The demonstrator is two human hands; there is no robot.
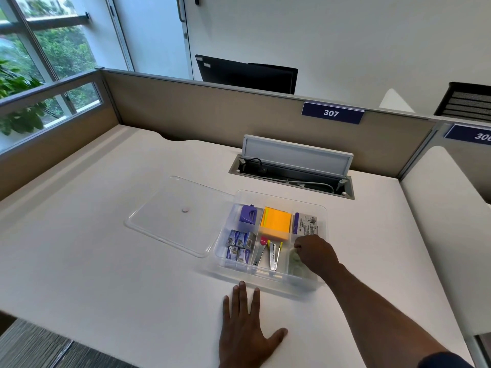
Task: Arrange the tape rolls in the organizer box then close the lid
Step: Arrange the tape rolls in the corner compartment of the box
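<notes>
The white desk carries a clear organizer box near its middle, with the transparent lid swung open and lying flat at the box's nine o'clock. The box is divided into compartments. Those at ten and eight o'clock hold a purple dispenser and small purple-and-white boxes. The middle ones hold orange sticky notes at twelve and staple removers at six. A printed card pack sits at two o'clock.

The left hand lies flat on the desk at the box's six o'clock, fingers spread and released, holding nothing. The right hand reaches into the four o'clock compartment, fingers curled down onto pale translucent tape rolls that already rest there; whether they actually pinch a roll cannot be told.

No tape rolls show loose on the desk, so the arranging looks nearly finished. What is left, by this judgement, is settling the last roll and swinging the lid over.

The partition plate reads "307"; a neighbouring plate, cut off, shows "306". The card pack's print is too small to read.
</notes>
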